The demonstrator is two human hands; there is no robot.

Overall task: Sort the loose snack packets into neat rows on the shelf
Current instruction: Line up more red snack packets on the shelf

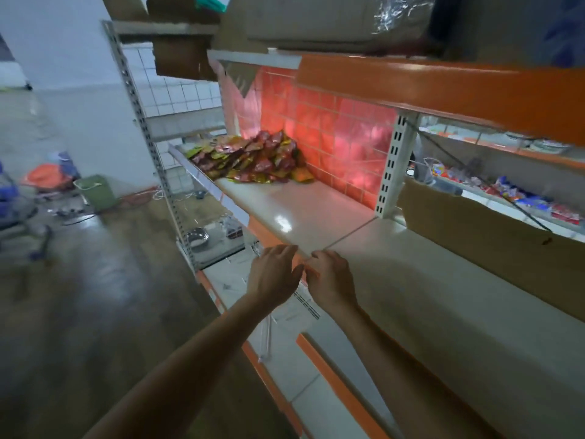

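Snack packets heaped loose at the far back corner of the shelf, your left hand and right hand side by side at the shelf's front edge, fingers relaxed, holding nothing

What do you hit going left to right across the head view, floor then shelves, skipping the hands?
orange bundle on the floor → green bin → metal bowl → snack packet pile → perforated white upright → cardboard sheet
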